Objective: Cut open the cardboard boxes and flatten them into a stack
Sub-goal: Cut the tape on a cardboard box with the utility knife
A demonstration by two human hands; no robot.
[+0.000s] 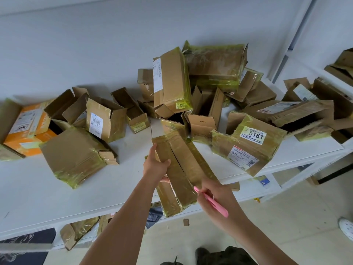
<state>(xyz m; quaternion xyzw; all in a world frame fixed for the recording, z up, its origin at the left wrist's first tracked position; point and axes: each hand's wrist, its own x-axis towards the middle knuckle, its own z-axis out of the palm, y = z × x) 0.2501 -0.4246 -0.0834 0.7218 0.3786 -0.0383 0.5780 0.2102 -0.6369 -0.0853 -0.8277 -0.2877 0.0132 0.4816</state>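
A long brown cardboard box wrapped in yellowish tape lies tilted over the front edge of the white table. My left hand grips its left side near the far end, thumb on top. My right hand holds a pink cutter against the box's near right corner. A slit runs along the box's top seam.
Several taped boxes lie across the table: an orange one far left, a labelled "5161" box right, a heap behind. More cardboard sits on the lower shelf. A second table stands far right.
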